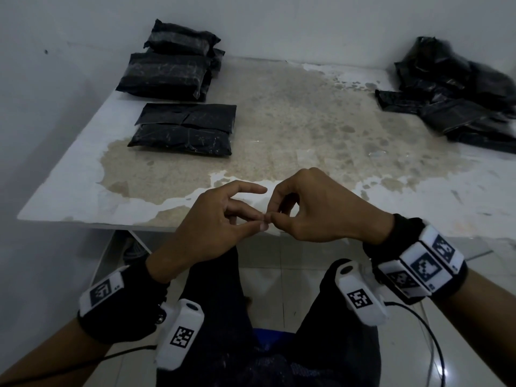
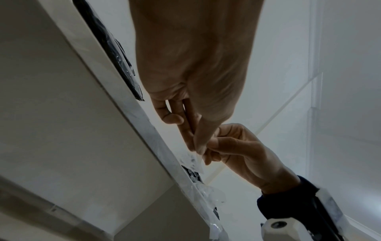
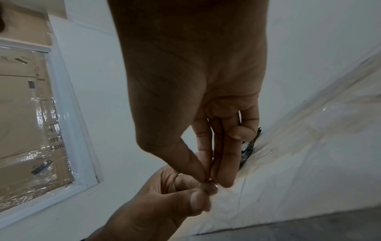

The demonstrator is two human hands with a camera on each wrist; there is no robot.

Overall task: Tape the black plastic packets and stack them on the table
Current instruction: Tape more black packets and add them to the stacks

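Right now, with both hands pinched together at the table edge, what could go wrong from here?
1. The left hand and right hand pinch something too small and clear to make out, maybe tape; it could stick to the fingertips or fold on itself.
2. The loose packet pile slumps unevenly at the table edge and might slide.
3. The taped stack sits skewed and could topple as more are added.

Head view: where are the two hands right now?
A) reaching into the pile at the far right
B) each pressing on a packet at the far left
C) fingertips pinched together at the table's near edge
C: the left hand and right hand meet fingertip to fingertip at the table's near edge, touching no packet.
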